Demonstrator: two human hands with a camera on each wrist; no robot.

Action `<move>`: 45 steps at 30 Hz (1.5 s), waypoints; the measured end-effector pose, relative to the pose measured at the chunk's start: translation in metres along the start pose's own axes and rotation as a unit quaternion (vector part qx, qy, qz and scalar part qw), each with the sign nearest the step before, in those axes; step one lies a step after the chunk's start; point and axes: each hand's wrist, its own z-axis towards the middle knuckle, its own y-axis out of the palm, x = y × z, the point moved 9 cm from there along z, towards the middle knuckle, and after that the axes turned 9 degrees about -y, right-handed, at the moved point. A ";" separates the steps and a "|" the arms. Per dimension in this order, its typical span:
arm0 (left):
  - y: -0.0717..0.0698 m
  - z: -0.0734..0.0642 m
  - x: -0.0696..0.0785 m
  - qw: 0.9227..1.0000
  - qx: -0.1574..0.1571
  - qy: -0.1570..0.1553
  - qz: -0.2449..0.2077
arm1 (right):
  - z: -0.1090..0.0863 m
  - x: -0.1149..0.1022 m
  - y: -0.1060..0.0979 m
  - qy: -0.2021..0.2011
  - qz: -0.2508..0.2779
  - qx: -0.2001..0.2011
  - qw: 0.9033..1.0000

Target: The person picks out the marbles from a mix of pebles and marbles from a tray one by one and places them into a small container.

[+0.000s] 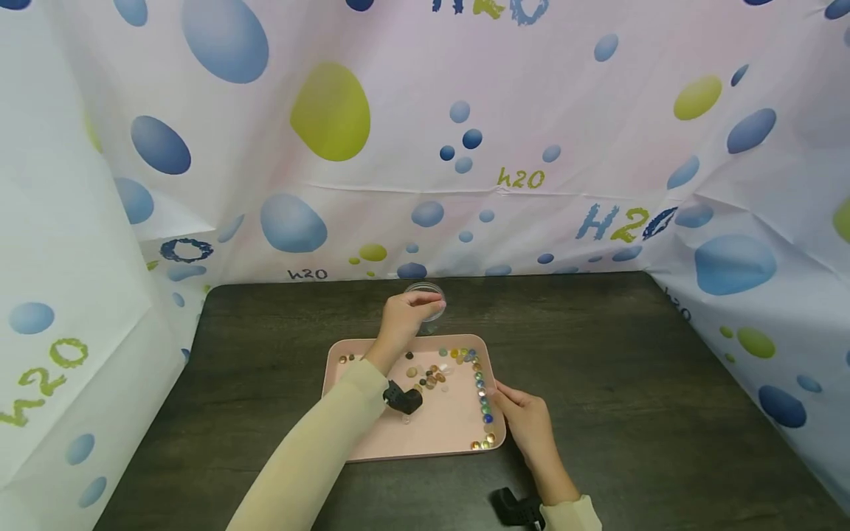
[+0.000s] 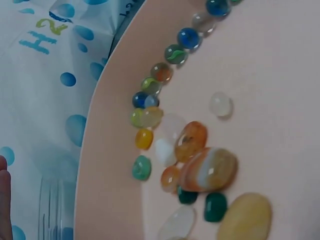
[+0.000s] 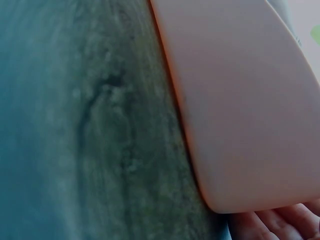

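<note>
My left sleeve (image 1: 308,450) is nearest, leading to my left hand (image 1: 406,318) over a clear jar (image 1: 430,326); its fingertips bunch together, holding what I cannot tell. My right hand (image 1: 531,424) grips the tray (image 1: 434,429), where marbles (image 1: 482,392) and stones (image 1: 432,382) lie.

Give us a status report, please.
Left hand at clear container. Right hand grips tray. Marbles, stones lie inside. Left sleeve hides part of tray.
</note>
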 end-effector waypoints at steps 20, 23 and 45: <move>0.051 -0.023 -0.038 0.993 -0.105 -0.036 0.031 | 0.000 0.000 -0.001 0.000 0.008 -0.003 1.000; 0.057 -0.028 -0.045 0.991 -0.119 -0.050 0.036 | -0.001 -0.001 0.000 0.002 0.014 -0.005 1.000; 0.074 -0.035 -0.055 0.983 -0.134 -0.023 0.124 | -0.002 0.000 0.002 0.018 0.027 -0.014 0.999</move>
